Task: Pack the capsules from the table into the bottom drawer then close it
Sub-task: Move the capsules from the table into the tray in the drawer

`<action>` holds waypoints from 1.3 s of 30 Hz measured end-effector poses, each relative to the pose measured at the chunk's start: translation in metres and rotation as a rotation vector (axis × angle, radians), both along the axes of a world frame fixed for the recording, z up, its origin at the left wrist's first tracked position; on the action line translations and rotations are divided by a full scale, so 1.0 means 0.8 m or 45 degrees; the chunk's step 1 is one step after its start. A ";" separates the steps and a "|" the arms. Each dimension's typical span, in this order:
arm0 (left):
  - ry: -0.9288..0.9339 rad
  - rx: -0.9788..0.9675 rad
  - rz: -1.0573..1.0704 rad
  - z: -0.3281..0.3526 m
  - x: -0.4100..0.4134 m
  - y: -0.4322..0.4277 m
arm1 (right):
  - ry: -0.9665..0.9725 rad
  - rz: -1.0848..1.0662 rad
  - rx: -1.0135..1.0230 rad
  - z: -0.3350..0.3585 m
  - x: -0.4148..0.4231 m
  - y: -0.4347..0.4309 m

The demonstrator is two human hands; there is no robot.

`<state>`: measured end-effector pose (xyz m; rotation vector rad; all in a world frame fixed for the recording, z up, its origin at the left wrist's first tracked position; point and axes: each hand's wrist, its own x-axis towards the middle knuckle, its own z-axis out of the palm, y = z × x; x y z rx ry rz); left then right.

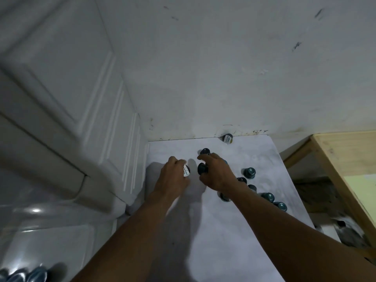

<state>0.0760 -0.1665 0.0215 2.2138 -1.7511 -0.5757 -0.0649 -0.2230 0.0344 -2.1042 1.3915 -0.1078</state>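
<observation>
the left hand is curled round a small dark capsule with a white printed foil lid. the right hand pinches a dark teal domed capsule between thumb and fingers. both hands are low over the white table, towards its far left part.

to do this step well, i think each hand should gather more than one capsule before it travels, because many are not yet packed. another dark capsule stands just beyond the right fingertips. a loose group of teal capsules lies near the right edge, partly hidden under the right forearm. one capsule with a printed lid leans against the grey scuffed wall at the far edge and is easy to forget.

at the bottom left corner some shiny teal capsules lie low beside the table. the picture is blurred there, so i cannot tell whether they are in the bottom drawer. a white panelled door stands close on the left and a pale wooden frame on the right. capsules near that right edge could roll off.
</observation>
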 end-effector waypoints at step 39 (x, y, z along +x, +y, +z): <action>0.431 -0.613 0.597 0.175 -0.055 0.361 | -0.430 0.258 -0.326 0.154 -0.056 0.306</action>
